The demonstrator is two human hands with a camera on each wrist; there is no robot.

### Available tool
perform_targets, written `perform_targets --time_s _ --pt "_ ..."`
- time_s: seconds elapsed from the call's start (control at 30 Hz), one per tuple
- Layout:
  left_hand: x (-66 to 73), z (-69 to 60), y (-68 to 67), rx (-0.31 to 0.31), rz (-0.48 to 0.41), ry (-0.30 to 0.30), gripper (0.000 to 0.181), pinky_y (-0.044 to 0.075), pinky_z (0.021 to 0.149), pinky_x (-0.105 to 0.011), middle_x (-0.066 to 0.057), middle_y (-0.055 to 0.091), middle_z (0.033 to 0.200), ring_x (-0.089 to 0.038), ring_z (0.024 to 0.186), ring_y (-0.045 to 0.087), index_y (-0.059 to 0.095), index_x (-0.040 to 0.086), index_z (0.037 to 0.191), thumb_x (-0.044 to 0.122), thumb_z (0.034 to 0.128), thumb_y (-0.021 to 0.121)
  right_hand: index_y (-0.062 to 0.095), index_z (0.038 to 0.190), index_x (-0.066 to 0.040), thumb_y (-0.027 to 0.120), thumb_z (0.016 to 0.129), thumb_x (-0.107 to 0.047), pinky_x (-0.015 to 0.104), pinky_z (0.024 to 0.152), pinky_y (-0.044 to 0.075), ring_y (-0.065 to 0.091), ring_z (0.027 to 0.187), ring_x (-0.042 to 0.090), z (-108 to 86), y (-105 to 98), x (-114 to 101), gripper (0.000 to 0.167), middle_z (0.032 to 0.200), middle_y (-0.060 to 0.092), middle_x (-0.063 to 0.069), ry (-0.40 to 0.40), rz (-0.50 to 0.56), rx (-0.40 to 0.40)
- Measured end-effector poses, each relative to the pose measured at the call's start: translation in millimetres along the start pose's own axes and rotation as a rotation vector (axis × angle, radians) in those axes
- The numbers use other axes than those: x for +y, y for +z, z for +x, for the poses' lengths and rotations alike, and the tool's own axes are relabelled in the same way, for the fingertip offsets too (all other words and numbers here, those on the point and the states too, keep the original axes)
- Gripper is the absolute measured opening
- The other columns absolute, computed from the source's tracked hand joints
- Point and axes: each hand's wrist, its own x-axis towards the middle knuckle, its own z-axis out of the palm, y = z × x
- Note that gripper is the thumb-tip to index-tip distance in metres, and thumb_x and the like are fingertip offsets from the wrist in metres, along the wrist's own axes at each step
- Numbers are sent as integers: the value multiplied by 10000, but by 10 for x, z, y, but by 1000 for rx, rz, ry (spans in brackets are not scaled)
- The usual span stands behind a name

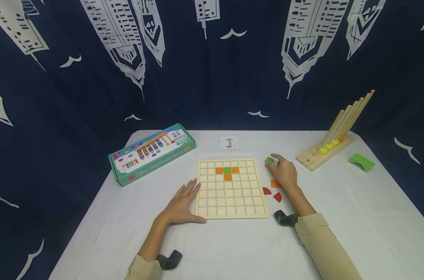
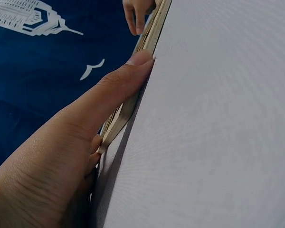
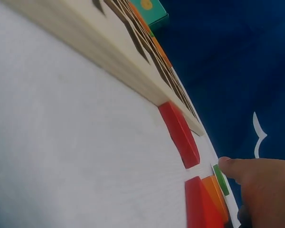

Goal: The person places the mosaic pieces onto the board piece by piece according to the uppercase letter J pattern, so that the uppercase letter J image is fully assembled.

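Note:
On the table lies a wooden grid board [image 1: 212,202] with three orange squares and one green square [image 1: 227,170] set in its upper part. My left hand [image 1: 182,204] rests spread along the board's left side, its thumb on the near corner, as the left wrist view also shows. Past the board's upper right, my right hand [image 1: 284,171] pinches a small green block [image 1: 269,160] between thumb and index finger. Nearer me lie an orange block [image 1: 275,183] and two red curved-edge pieces, one [image 1: 266,191] against the board and one [image 1: 277,197] apart from it.
A small pattern card [image 1: 229,143] lies behind the board. To the left sits a green game box [image 1: 152,153]. A wooden stand with slanting rods [image 1: 338,132] and several yellow beads is at the right, beside a green arch block [image 1: 361,162].

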Motion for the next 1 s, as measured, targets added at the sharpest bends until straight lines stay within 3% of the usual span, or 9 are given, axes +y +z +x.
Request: perform_targets --time_s 0.2,0.47,0.7,1.0 --pt "19 2 -19 0 2 3 1245 28 1125 -332 -11 38 1548 -147 1403 2 162 132 1486 783 542 647 601 1180 -9 670 844 -251 264 368 260 333 413 133 20 30 29 420 466 378 14 37 -64 -57" --pt "23 4 -25 14 -4 21 1236 44 1127 -350 -34 59 1547 -173 1405 24 178 115 1483 762 549 666 631 1115 -7 645 862 -196 262 365 265 348 410 131 -18 24 35 316 465 404 10 17 -50 -44" --pt "14 -8 1 11 -3 19 1235 49 1127 -349 -34 62 1547 -167 1404 24 173 119 1484 765 551 660 626 1112 -40 684 846 -189 239 344 243 288 382 99 -172 -68 -68 310 475 347 -24 -112 26 2" --pt "20 -14 -10 17 -5 17 1237 53 1128 -364 -41 61 1547 -176 1405 24 175 116 1483 757 549 670 624 1146 -92 681 849 -224 225 369 231 243 400 73 -349 -168 -449 330 485 324 -57 -282 87 18"
